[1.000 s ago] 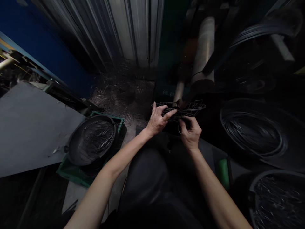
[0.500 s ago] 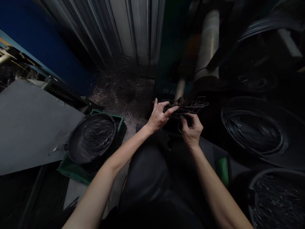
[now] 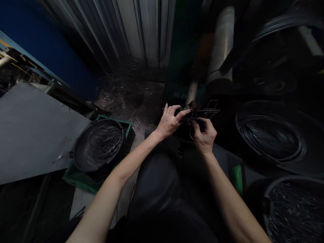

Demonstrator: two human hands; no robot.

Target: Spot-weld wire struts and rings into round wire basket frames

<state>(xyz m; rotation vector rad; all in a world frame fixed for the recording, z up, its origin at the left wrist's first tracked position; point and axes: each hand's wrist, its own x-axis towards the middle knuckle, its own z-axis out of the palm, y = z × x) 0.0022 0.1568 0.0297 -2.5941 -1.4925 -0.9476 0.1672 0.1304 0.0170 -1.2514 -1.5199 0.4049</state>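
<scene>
A thin-wired metal frame (image 3: 209, 110) lies across the front of a dark machine, just under a narrow metal rod (image 3: 191, 92). My left hand (image 3: 170, 121) grips its left part, with the index finger stretched along the wires toward the rod's tip. Close by on the right, my right hand (image 3: 205, 133) is closed, thumb and fingers pinched at the frame's near edge. A small ring (image 3: 191, 134) shows beside the right thumb; whether it belongs to the frame I cannot tell. Darkness hides the exact contact under the rod.
At left, a black pan (image 3: 99, 145) of loose wire rests on a green crate (image 3: 68, 179), beside a grey panel (image 3: 32, 135). On the right stand a tub with coiled wire (image 3: 270, 138) and a bin of small wire pieces (image 3: 296, 212). Wire scraps (image 3: 131, 91) litter the floor.
The wire frame has tilted, so its right end now looks flatter, with one loop standing up. My hands stay almost in place; the right has shifted very slightly.
</scene>
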